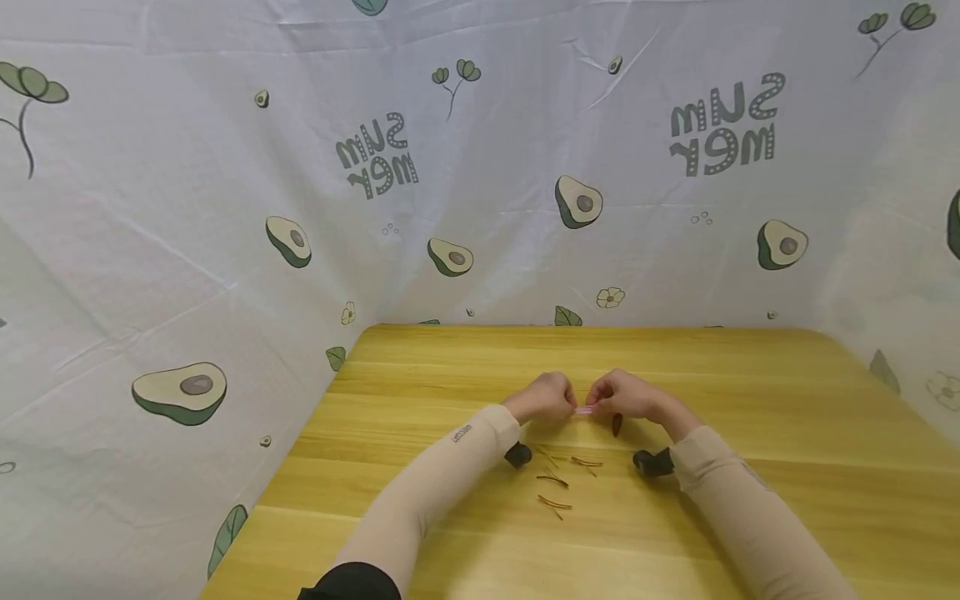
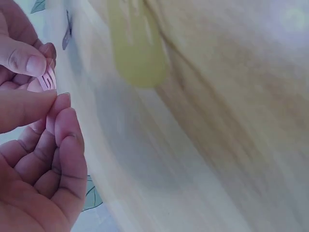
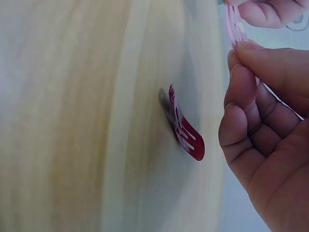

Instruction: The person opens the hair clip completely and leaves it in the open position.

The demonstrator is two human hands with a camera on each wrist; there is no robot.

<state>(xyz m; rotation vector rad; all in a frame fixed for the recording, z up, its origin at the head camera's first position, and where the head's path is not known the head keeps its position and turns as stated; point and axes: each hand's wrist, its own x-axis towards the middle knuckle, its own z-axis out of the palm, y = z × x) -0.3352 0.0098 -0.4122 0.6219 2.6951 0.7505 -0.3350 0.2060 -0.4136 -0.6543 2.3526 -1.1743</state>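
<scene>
A pink snap hair clip point(image 1: 583, 410) is stretched between my two hands above the table. My left hand point(image 1: 546, 398) pinches one end of it between thumb and fingers. The other end is pinched by my right hand point(image 1: 628, 395). In the left wrist view, slots show in the pink clip point(image 2: 48, 80), and fingertips cover both its ends. The right wrist view shows the pink clip point(image 3: 234, 24) side on. Just below my right hand, a dark red hair clip point(image 3: 188, 135) lies on the table, apart from the fingers.
Several yellow and brownish hair clips point(image 1: 555, 503) lie scattered on the wooden table point(image 1: 420, 383), nearer me than the hands. A yellow clip point(image 2: 142, 63) looms blurred in the left wrist view. A white cloth printed with avocados point(image 1: 510, 142) hangs behind the table.
</scene>
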